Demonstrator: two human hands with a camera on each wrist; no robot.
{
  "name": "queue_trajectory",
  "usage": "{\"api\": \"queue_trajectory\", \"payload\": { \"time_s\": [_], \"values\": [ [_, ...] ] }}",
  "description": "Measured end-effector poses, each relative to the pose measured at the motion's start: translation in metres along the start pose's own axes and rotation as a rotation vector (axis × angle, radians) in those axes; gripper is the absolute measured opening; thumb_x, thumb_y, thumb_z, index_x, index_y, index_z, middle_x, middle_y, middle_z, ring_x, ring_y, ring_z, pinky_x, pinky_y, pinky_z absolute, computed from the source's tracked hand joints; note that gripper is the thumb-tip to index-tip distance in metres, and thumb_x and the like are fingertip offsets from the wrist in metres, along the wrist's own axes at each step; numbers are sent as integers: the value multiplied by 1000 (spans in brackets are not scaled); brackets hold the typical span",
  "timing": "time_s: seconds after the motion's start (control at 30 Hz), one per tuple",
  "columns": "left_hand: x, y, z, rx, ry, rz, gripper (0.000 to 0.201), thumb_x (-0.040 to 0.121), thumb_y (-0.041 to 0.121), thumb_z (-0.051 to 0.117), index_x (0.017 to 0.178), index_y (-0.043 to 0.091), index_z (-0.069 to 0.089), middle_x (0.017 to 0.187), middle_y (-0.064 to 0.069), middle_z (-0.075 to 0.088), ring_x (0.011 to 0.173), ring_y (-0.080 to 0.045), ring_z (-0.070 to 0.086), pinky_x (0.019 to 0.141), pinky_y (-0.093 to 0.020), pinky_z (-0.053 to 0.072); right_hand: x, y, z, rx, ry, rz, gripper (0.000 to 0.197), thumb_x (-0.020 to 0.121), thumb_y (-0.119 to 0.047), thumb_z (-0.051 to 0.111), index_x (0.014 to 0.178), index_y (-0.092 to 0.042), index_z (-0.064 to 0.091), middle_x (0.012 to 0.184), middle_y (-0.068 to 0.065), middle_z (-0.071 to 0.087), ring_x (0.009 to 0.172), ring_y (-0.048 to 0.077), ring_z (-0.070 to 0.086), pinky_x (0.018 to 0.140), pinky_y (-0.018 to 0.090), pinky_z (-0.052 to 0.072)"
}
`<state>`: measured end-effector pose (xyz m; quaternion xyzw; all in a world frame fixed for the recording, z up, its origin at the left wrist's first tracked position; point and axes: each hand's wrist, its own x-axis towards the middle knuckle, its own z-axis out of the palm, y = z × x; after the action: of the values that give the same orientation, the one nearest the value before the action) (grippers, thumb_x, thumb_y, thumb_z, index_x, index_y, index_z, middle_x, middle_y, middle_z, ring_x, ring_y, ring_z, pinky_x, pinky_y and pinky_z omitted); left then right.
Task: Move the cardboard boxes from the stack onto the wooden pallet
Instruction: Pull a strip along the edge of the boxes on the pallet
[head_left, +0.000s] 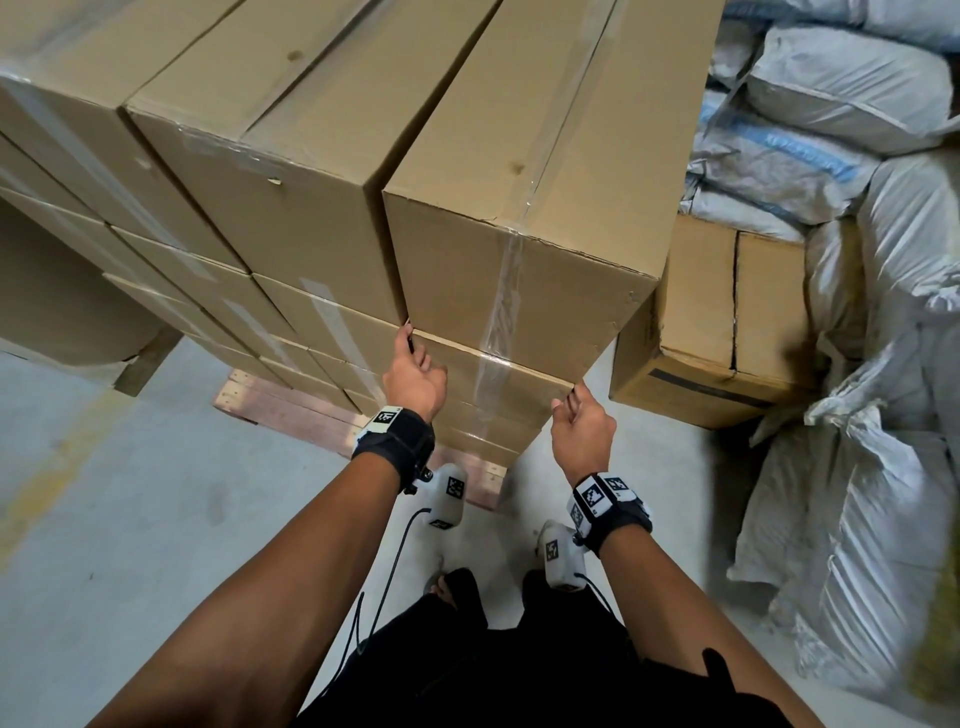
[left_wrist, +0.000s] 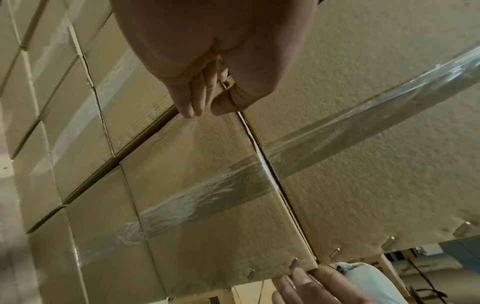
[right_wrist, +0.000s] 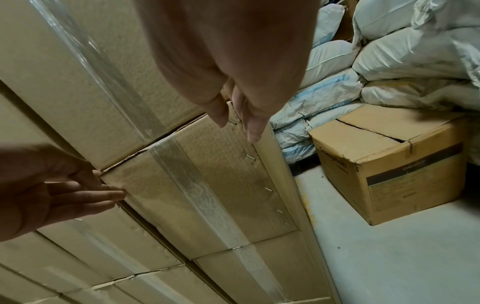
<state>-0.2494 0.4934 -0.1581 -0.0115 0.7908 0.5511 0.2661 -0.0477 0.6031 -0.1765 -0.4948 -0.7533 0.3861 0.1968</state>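
Long brown cardboard boxes stand stacked on a wooden pallet (head_left: 291, 410). The top box (head_left: 519, 291) at the right end of the stack faces me with clear tape down its end. My left hand (head_left: 410, 338) pinches that box's lower left corner, and in the left wrist view the left hand (left_wrist: 205, 109) has its fingers at the side gap and its thumb at the seam below the top box (left_wrist: 363, 102). My right hand (head_left: 569, 397) grips the lower right corner. In the right wrist view the right hand (right_wrist: 236, 125) has its thumb on the end face and its fingers round the side.
A loose printed carton (head_left: 727, 332) sits on the floor close to the right of the stack, with piled white sacks (head_left: 857, 156) behind and beside it. Grey concrete floor (head_left: 156, 519) lies to my left. My feet stand just short of the pallet.
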Motion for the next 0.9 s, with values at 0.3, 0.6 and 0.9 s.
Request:
{"api": "queue_trajectory", "payload": {
  "time_s": [0.3, 0.6, 0.9],
  "values": [
    [-7, 1, -15, 80, -22, 64, 77, 95, 4, 62, 160, 35, 36, 136, -2, 67, 126, -4, 62, 114, -26, 43, 0, -1, -8, -45, -84, 5, 18, 104, -10, 57, 122, -4, 58, 82, 9, 60, 80, 29, 58, 82, 24, 40],
    [-4, -10, -20, -26, -108, 90, 86, 94, -8, 59, 163, 35, 30, 157, -5, 51, 140, -11, 53, 119, -32, 41, -6, -8, -4, 26, -74, 42, 72, 106, -13, 59, 167, -12, 20, 119, 17, 71, 112, 32, 66, 98, 22, 43],
    [6, -16, -25, -60, -79, 104, 74, 94, -3, 59, 155, 36, 42, 150, -6, 59, 136, -9, 57, 118, -36, 44, -10, -5, 3, 49, -80, 27, 71, 104, -11, 61, 165, -9, 25, 134, 21, 68, 128, 35, 63, 111, 33, 44]
  ]
}}
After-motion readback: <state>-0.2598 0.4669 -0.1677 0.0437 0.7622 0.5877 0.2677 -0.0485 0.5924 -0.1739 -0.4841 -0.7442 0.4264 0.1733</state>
